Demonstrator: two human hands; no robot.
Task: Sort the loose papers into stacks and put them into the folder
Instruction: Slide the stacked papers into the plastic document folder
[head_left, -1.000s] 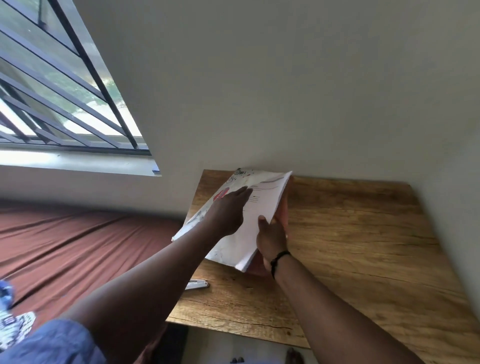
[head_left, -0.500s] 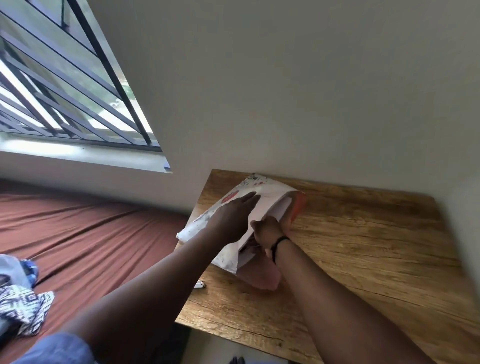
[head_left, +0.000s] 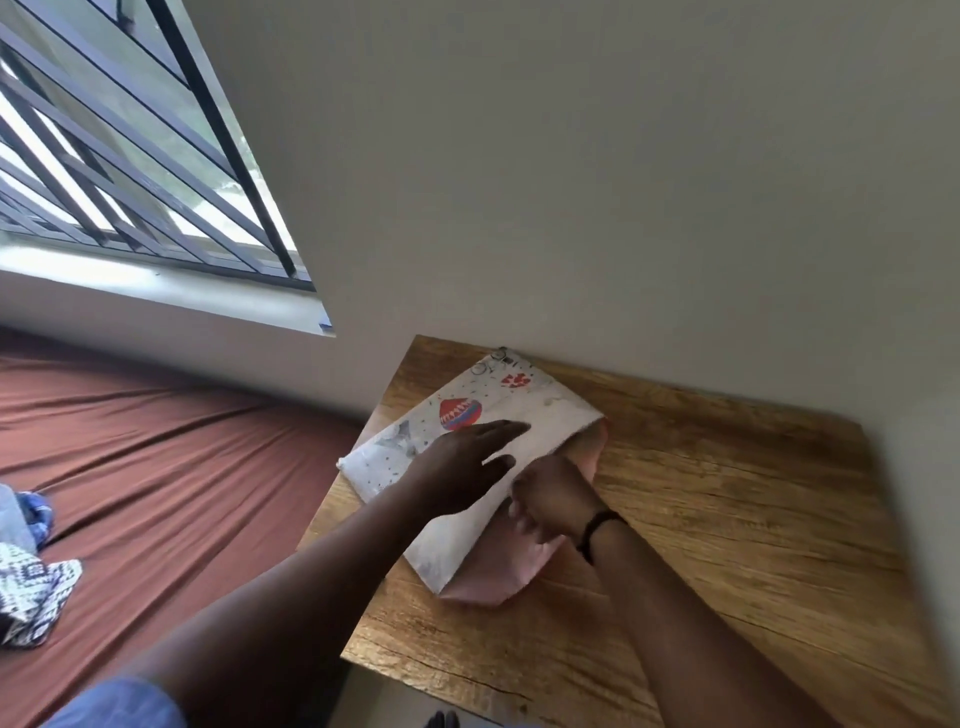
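Folder lowered flat onto the worktop, papers now closed inside

A second ago the white sheets stood tilted up between the hands with their top page showing; now the folder (head_left: 470, 462), white with printed motifs on its cover and pink beneath, lies flat on the worktop (head_left: 727, 519) under both hands, and no loose papers show, so the filing step looks all but done. The left hand (head_left: 462, 467) has come down onto the cover with its fingers straight and spread, pressing it shut. Just to its right, touching the folder's open edge, the right hand (head_left: 550, 499) is curled at the pink flap; whether it pinches the flap or tucks it under cannot be told. Both forearms reach forward from the near edge, the right wrist wearing a dark band (head_left: 597, 527).
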